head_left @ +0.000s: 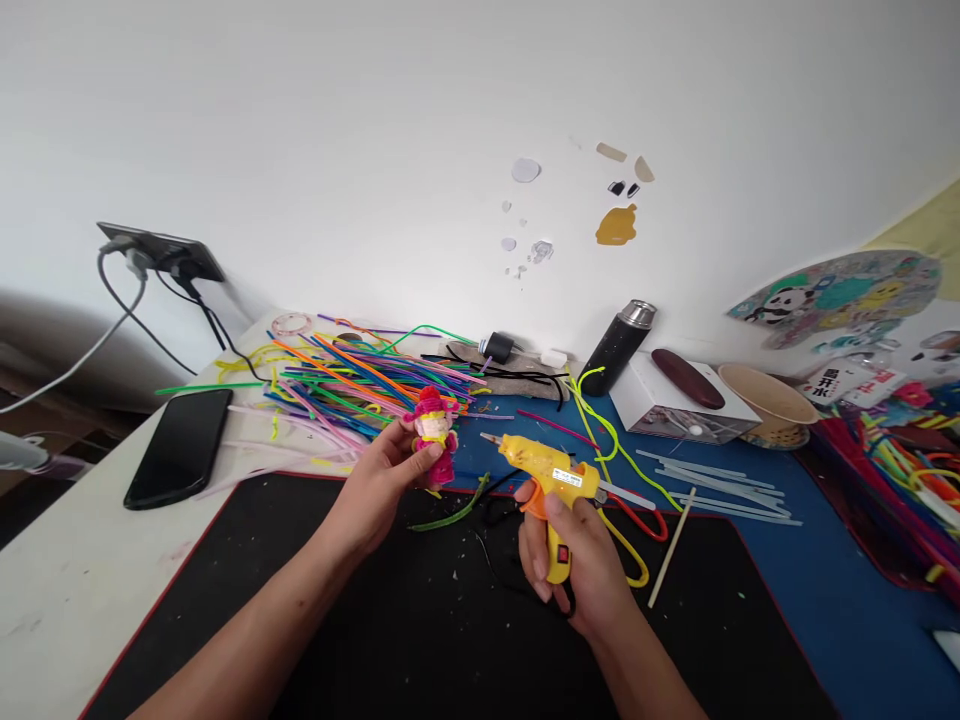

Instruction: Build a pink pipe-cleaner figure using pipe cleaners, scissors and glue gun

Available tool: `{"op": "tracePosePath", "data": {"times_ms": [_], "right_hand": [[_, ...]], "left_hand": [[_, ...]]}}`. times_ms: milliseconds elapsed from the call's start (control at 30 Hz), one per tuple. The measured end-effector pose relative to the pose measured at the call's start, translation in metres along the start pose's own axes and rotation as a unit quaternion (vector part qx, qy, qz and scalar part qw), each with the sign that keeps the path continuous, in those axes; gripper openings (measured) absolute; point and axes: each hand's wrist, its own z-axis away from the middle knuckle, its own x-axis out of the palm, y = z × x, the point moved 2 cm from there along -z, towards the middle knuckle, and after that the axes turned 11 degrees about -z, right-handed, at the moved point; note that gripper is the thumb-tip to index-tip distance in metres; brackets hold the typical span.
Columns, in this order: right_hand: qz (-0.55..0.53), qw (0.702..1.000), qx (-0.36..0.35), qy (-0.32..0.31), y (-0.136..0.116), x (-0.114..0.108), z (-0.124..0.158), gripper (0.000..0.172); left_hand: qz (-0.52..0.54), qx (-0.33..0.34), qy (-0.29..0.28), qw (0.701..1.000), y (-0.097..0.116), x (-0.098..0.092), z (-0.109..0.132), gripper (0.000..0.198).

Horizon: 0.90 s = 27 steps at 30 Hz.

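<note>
My left hand (384,478) is closed around a small pink and yellow pipe-cleaner figure (433,432), holding it upright above the black mat (420,620). My right hand (571,555) grips the handle of a yellow hot glue gun (546,472). The gun's nozzle points left toward the figure, a short gap away. A clear glue stick pokes out of the gun's back end. A green pipe cleaner (450,514) lies on the mat between my hands.
A heap of coloured pipe cleaners (352,385) lies behind my left hand. A black phone (180,445) rests at left. A dark flask (619,345), white box (686,400), bowl (765,400), glue sticks (720,490), red scissors (641,515) and a wooden stick (671,550) sit at right.
</note>
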Motion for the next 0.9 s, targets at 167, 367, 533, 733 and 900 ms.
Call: {"op": "tracePosePath", "data": {"times_ms": [167,367,533,733,900], "right_hand": [[0.098,0.995,-0.005,0.016,-0.001,0.008,-0.004,0.053],[0.208,0.976,-0.029,0.053,0.0,0.016,-0.002,0.062],[0.247,0.966,-0.038,0.064,0.002,0.019,-0.003,0.064],[0.276,0.959,-0.034,0.058,-0.001,0.025,-0.006,0.073],[0.298,0.953,-0.035,0.053,-0.002,0.027,-0.008,0.076]], "left_hand": [[0.005,0.018,-0.007,1.0,0.003,0.002,0.004,0.052],[0.0,0.021,-0.012,1.0,0.005,0.006,0.009,0.05],[-0.001,0.019,-0.018,1.0,0.006,0.006,0.01,0.047],[0.005,0.018,-0.026,0.999,0.007,0.006,0.01,0.045],[0.008,0.021,-0.037,0.999,0.004,0.007,0.01,0.046]]}}
